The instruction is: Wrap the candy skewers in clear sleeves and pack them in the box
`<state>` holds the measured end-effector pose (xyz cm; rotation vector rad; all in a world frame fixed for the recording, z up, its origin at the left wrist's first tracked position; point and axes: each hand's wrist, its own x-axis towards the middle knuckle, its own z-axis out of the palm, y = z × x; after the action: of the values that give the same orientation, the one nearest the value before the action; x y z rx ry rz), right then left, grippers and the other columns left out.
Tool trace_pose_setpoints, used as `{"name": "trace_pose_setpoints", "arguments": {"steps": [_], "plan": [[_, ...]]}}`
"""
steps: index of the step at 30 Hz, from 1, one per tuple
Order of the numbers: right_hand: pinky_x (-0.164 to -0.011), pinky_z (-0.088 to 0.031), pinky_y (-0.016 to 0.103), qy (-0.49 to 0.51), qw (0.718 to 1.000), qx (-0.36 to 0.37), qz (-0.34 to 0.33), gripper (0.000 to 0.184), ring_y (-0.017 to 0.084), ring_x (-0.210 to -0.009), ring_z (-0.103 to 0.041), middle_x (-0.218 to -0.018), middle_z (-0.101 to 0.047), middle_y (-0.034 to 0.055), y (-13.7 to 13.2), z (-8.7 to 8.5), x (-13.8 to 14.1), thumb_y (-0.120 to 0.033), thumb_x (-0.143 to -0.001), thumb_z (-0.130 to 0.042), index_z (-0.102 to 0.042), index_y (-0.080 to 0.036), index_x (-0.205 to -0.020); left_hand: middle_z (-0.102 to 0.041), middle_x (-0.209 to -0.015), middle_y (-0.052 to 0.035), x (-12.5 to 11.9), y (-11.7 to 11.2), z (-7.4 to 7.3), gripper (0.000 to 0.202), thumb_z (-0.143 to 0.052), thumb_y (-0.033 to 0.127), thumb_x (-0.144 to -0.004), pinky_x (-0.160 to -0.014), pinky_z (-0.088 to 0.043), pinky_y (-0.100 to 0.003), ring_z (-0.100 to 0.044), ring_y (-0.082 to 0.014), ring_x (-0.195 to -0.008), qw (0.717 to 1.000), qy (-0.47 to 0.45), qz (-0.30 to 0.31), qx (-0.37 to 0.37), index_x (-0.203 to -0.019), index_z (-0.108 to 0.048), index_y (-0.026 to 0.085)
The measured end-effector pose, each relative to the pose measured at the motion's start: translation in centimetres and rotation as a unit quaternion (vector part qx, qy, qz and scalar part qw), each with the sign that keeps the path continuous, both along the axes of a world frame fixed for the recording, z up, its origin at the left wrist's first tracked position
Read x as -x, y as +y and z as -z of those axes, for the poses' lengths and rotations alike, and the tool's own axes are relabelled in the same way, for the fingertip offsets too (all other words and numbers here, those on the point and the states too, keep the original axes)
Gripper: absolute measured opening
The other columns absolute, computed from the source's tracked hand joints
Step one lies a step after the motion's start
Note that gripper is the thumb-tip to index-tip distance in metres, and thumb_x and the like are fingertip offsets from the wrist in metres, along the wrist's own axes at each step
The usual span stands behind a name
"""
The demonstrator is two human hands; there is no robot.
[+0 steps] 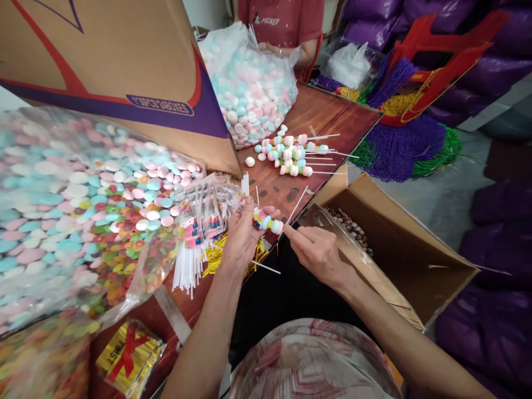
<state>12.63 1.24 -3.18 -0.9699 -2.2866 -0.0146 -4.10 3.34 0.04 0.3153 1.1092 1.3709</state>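
Observation:
My left hand (242, 235) is closed around a marshmallow skewer (272, 224), whose pastel sweets point toward my right hand. A small printed clear wrapper (258, 215) covers its far part, between my left fingers. My right hand (315, 250) pinches at the skewer's near end, where the stick comes out; the fingers hide most of that stick. A thin white stick (297, 204) slants up from beside my right fingertips; I cannot tell whether they touch it. Finished-looking skewers (291, 155) lie piled on the brown table (332, 113) beyond my hands.
Left are bags of marshmallows (75, 194) and gummy rings (124, 249), printed wrappers (199, 227), white sticks (189, 266) and gold twist ties (216, 252). A large carton (166, 72) stands behind. An open box (399, 249) is at right. Someone in a red shirt (280, 25) sits opposite.

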Motion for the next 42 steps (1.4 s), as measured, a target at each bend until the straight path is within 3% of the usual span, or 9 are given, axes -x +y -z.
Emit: {"name": "trace_pose_setpoints", "arguments": {"steps": [5,9,13,17,19,23,26,36,42], "plan": [[-0.055,-0.029,0.028,-0.019,0.999,-0.022,0.035,0.028,0.011,-0.053,-0.044,-0.059,-0.054,-0.0004,-1.1,0.4,1.7,-0.013,-0.1,-0.044,-0.07,-0.01,-0.108,-0.073,-0.075,-0.0076,-1.2,-0.3,0.7,0.027,-0.06,0.038,-0.093,-0.083,-0.059,-0.035,-0.075,-0.0232,-0.089,1.0,-0.024,-0.016,0.007,-0.08,-0.055,0.016],[-0.058,-0.035,0.024,0.114,0.983,0.137,0.044,0.031,0.01,-0.057,-0.05,-0.066,-0.061,0.0019,-2.0,0.5,3.1,-0.016,-0.1,-0.041,-0.071,-0.012,-0.104,-0.072,-0.08,-0.0073,-1.4,-0.5,1.1,0.031,-0.049,0.04,-0.098,-0.075,-0.058,-0.028,-0.075,-0.0207,-0.088,0.998,-0.059,-0.024,-0.005,-0.082,-0.056,0.015],[-0.06,-0.039,0.022,0.326,0.865,0.382,0.024,0.024,0.01,-0.061,-0.051,-0.072,-0.06,0.0005,-2.4,-0.1,3.8,-0.028,-0.098,-0.05,-0.071,-0.016,-0.096,-0.071,-0.082,-0.0047,-0.9,-0.5,0.9,0.033,-0.05,0.045,-0.097,-0.076,-0.056,-0.027,-0.074,-0.0207,-0.093,0.996,-0.082,-0.038,0.001,-0.086,-0.061,0.016],[-0.046,-0.024,0.022,0.41,0.73,0.547,0.004,0.028,0.008,-0.047,-0.03,-0.055,-0.037,-0.0074,-1.9,-0.8,3.8,-0.039,-0.095,-0.052,-0.067,-0.015,-0.093,-0.07,-0.084,-0.005,-1.0,-0.5,0.7,0.038,-0.049,0.051,-0.096,-0.075,-0.055,-0.027,-0.072,-0.0217,-0.099,0.994,-0.102,-0.03,-0.023,-0.084,-0.062,0.018],[-0.048,-0.027,0.022,0.366,0.754,0.545,-0.007,0.028,0.009,-0.048,-0.034,-0.055,-0.039,-0.0073,-1.7,-1.1,3.5,-0.038,-0.097,-0.048,-0.066,-0.016,-0.097,-0.069,-0.081,-0.0042,-1.2,-0.6,0.8,0.037,-0.049,0.05,-0.096,-0.074,-0.054,-0.026,-0.072,-0.0218,-0.1,0.993,-0.106,-0.028,-0.037,-0.083,-0.062,0.018],[-0.065,-0.04,0.025,0.185,0.907,0.371,0.073,0.031,0.013,-0.064,-0.056,-0.075,-0.065,-0.0003,-1.7,-1.4,2.9,-0.026,-0.099,-0.042,-0.061,-0.02,-0.122,-0.069,-0.081,-0.0032,-1.3,-0.6,1.2,0.032,-0.051,0.046,-0.096,-0.071,-0.052,-0.025,-0.072,-0.0199,-0.095,0.992,-0.096,-0.034,-0.074,-0.084,-0.06,0.019],[-0.065,-0.042,0.024,0.086,0.953,0.286,0.054,0.048,0.013,-0.067,-0.06,-0.087,-0.072,0.0024,-1.9,-1.0,2.7,-0.016,-0.098,-0.035,-0.047,-0.021,-0.145,-0.071,-0.087,-0.0044,-1.2,-0.7,1.3,0.031,-0.052,0.047,-0.096,-0.059,-0.047,-0.02,-0.072,-0.018,-0.09,0.992,-0.083,-0.024,-0.094,-0.086,-0.061,0.019],[-0.053,-0.037,0.02,-0.045,0.954,0.293,0.053,0.061,0.014,-0.063,-0.061,-0.08,-0.07,0.0034,-1.8,-1.1,2.8,-0.007,-0.094,-0.034,-0.04,-0.026,-0.152,-0.072,-0.086,-0.0018,-1.4,-1.0,1.1,0.031,-0.062,0.051,-0.088,-0.078,-0.052,-0.027,-0.073,-0.0196,-0.094,0.997,-0.05,-0.016,-0.061,-0.087,-0.058,0.02],[-0.056,-0.039,0.019,0.02,0.935,0.353,-0.015,0.063,0.01,-0.057,-0.059,-0.084,-0.073,0.0006,-1.1,-3.0,2.2,-0.007,-0.093,-0.037,-0.038,-0.028,-0.152,-0.069,-0.075,0.0003,-1.3,-1.1,1.4,0.032,-0.07,0.05,-0.083,-0.072,-0.052,-0.024,-0.073,-0.0171,-0.085,0.997,-0.047,-0.003,-0.059,-0.083,-0.057,0.02]]}}
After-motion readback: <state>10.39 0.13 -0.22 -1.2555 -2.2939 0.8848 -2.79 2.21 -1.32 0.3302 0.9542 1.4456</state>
